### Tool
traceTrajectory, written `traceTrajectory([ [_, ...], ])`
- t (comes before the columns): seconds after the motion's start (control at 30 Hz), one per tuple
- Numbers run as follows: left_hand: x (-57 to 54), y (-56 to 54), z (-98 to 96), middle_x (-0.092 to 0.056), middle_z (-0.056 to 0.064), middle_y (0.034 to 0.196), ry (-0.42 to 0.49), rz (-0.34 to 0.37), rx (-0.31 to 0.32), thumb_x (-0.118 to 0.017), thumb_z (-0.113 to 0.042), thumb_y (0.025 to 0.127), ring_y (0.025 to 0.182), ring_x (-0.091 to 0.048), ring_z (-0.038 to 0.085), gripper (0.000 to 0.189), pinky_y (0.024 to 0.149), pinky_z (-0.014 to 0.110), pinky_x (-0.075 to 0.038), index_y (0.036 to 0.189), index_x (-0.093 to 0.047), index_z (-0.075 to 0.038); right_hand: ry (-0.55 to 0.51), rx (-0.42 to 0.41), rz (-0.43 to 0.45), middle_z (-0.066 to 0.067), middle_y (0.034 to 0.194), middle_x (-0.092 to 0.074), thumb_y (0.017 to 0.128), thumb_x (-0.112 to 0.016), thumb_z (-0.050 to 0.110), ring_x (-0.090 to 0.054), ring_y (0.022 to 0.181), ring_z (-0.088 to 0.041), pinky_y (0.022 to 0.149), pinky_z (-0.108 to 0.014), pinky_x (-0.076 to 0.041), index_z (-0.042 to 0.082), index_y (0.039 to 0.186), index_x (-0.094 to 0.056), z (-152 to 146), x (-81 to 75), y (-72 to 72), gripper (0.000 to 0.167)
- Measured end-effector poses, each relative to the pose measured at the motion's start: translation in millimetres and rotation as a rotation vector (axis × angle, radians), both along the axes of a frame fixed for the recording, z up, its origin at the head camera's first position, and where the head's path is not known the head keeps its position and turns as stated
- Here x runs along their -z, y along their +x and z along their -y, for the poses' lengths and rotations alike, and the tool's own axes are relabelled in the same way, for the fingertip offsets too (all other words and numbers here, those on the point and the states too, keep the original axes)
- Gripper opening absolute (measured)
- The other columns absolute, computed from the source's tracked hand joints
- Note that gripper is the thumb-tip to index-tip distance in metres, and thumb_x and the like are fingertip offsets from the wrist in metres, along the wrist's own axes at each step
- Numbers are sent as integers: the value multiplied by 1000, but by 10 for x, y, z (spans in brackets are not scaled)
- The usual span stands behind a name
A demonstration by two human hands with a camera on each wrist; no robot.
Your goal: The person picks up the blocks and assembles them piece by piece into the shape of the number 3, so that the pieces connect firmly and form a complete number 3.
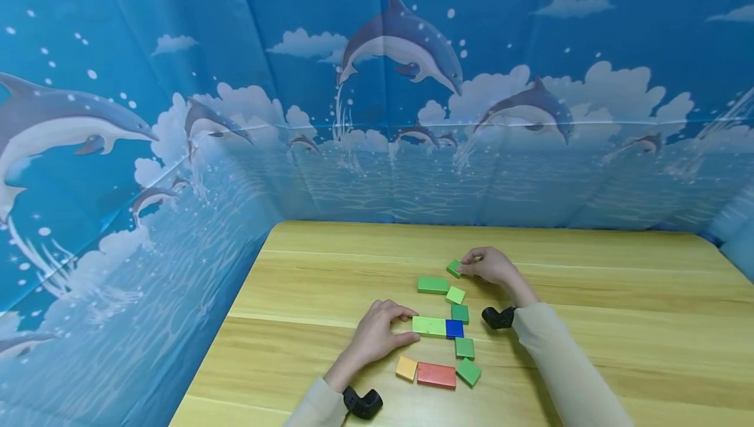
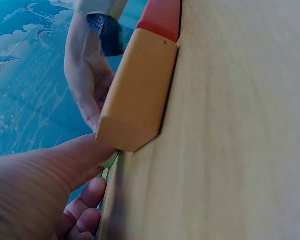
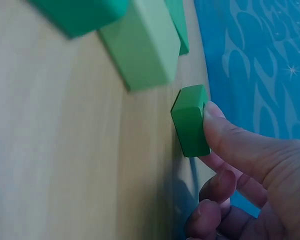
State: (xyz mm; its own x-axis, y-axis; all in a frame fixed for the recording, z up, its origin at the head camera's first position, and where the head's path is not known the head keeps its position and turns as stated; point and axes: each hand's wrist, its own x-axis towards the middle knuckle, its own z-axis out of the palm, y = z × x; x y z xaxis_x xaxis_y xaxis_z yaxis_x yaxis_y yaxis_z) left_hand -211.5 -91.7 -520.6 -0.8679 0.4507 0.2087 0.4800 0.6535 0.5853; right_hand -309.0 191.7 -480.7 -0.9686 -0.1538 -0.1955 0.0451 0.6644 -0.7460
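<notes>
In the head view, my right hand [image 1: 490, 266] pinches a small green block [image 1: 453, 268] between thumb and fingers, just beyond the other blocks. The right wrist view shows the thumb on one face of that green block [image 3: 192, 122]. My left hand [image 1: 379, 330] has its thumb and index finger at opposite sides of the left end of a long light-green block [image 1: 429, 327]. A blue block [image 1: 454, 329] touches that block's right end. In the left wrist view, an orange block [image 2: 137, 90] hides much of what the left fingertips hold.
A green rectangular block [image 1: 432, 285], a light-green square block [image 1: 455, 295] and several green squares form a curve on the wooden table [image 1: 618, 322]. A red block [image 1: 436, 375] lies near the front beside the orange one. A dolphin-print curtain [image 1: 377, 171] stands behind the table.
</notes>
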Motion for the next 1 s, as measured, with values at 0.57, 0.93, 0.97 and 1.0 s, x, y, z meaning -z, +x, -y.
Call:
traceTrajectory([
  [0.57, 22, 6, 5, -55, -14, 91, 4, -7, 0, -77, -41, 77, 84, -43, 5, 37, 72, 21, -38, 109, -70, -24, 64, -30, -24, -11, 113, -61, 85, -72, 30, -54, 91, -25, 76, -41, -42, 11, 99, -70, 534, -35, -170, 23],
  [0.93, 26, 11, -2, -54, -13, 91, 0, -12, -6, -77, -41, 77, 83, -43, 5, 37, 71, 21, -37, 109, -70, -24, 131, -28, -15, -5, 112, -62, 83, -74, 33, -55, 92, -24, 77, -43, -41, 16, 98, -72, 734, -82, -193, 22],
  [0.97, 27, 9, -1, -54, -13, 91, -1, -13, -6, -77, -41, 78, 83, -43, 5, 37, 71, 21, -37, 109, -70, -24, 138, -27, -13, -4, 111, -62, 83, -74, 33, -55, 91, -23, 78, -44, -41, 17, 97, -72, 747, -84, -196, 21],
  [1.0, 27, 9, 0, -54, -13, 91, -1, -14, -5, -76, -41, 78, 83, -43, 5, 37, 71, 21, -37, 110, -70, -24, 140, -27, -11, -4, 111, -62, 83, -74, 33, -55, 90, -23, 79, -45, -40, 17, 97, -72, 763, -91, -196, 21],
])
